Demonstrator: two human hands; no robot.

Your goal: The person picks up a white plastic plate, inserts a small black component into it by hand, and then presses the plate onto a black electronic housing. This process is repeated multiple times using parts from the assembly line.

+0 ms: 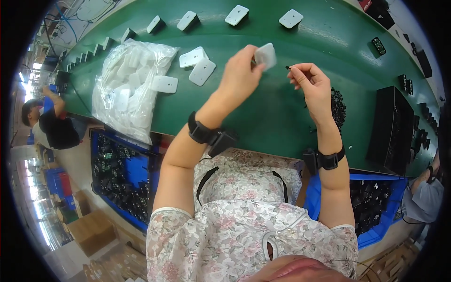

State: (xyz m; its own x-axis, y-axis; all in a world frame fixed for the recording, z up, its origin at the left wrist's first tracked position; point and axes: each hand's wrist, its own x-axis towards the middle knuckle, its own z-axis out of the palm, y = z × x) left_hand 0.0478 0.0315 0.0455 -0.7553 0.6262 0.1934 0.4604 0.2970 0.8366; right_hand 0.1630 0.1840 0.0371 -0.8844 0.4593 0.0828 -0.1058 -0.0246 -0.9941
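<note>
My left hand (pixel 239 70) is closed on a white plastic cover (pixel 266 56), a rounded rectangular plate slightly smeared by motion, raised over the green table. Just right of it, my right hand (pixel 311 84) pinches a tiny black part (pixel 288 67) between thumb and fingertips. A gap separates the two held pieces. Loose white covers (pixel 202 72) with small holes lie left of my left hand, beside a clear plastic bag (pixel 157 56) filled with more of them. Partly behind my right wrist lies a pile of small black parts (pixel 338 109).
White-topped black housings (pixel 290 19) stand in a curved row along the far side of the green table (pixel 225 127). A black box (pixel 390 131) and dark pieces are at the right. Blue bins (pixel 136 169) of dark parts flank me below table level. Other people (pixel 58 120) sit at both sides.
</note>
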